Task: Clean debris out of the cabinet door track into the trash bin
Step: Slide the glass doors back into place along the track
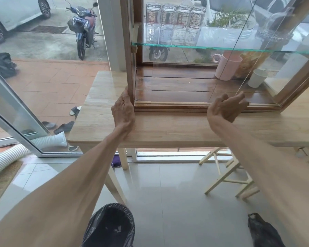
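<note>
A wooden cabinet (130,56) with glass sliding doors stands on a light wooden table (168,129). Its door track (177,103) runs along the bottom front edge. My left hand (123,109) grips the cabinet's left front corner post near its base. My right hand (227,106) rests at the track with fingers spread, against the lower edge of the glass door (243,56). A trash bin (109,227) lined with a black bag stands on the floor below, between my forearms.
Inside the cabinet are a pink mug (227,68), a white cup (257,78) and glass jars (175,24) on a glass shelf (203,48). A folding wooden stool (228,173) and a black bag (262,232) are on the tiled floor at right.
</note>
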